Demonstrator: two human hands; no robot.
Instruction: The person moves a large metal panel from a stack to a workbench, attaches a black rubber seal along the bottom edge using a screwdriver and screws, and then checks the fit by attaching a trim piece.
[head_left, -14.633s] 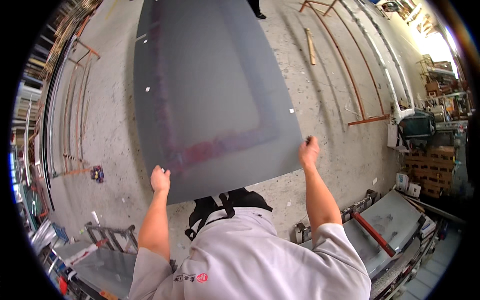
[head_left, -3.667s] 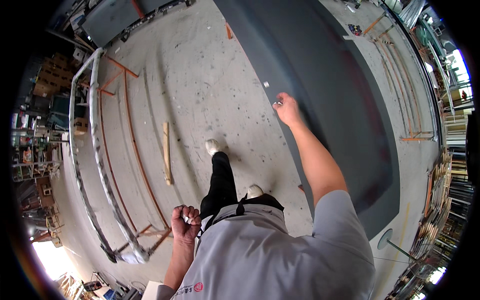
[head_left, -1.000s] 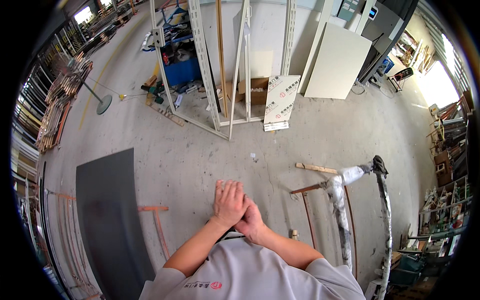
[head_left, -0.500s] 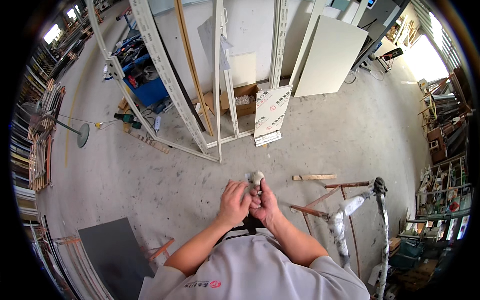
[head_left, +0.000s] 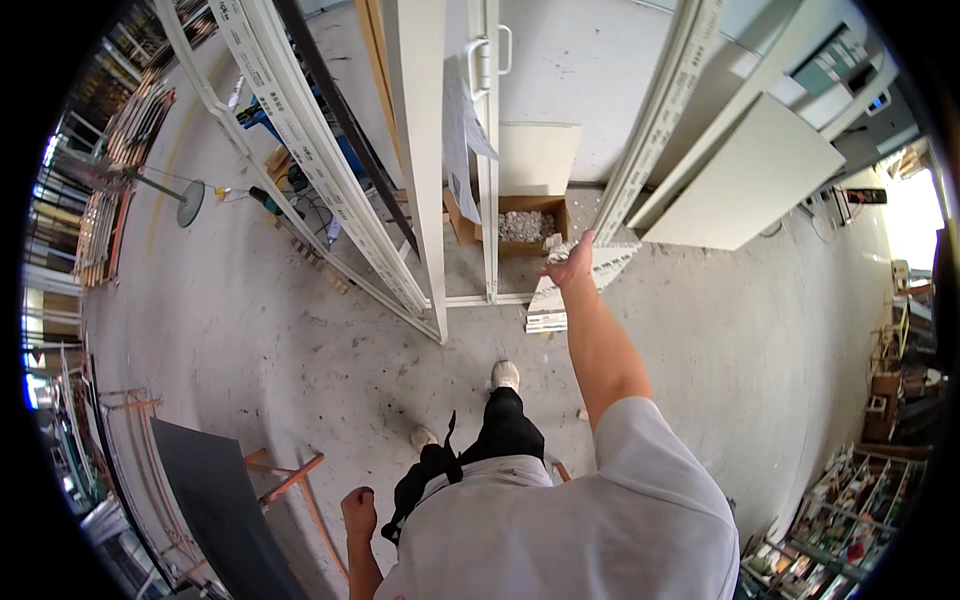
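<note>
My right hand (head_left: 571, 262) is stretched forward with its thumb and fingers apart, in front of a cardboard box (head_left: 568, 215) holding many small white pieces (head_left: 522, 227). A small white piece (head_left: 553, 242) shows just beyond the fingers, at the box's near right corner; I cannot tell whether they touch. Behind the hand leans a short white panel (head_left: 607, 262) with printed film. At my left side hangs my left hand (head_left: 359, 512), its fingers curled closed; what they hold, if anything, is hidden.
Tall white frame profiles (head_left: 422, 180) stand ahead, joined to a low bottom rail (head_left: 512, 299). A large cream panel (head_left: 745, 175) leans at the far right. Near left are a dark grey sheet (head_left: 205, 500) and an orange metal stand (head_left: 292, 482). A pedestal fan base (head_left: 191, 204) stands far left.
My hands were together in front of my body; now the right reaches forward to the box and the left is down at my side. I have stepped closer to the frames.
</note>
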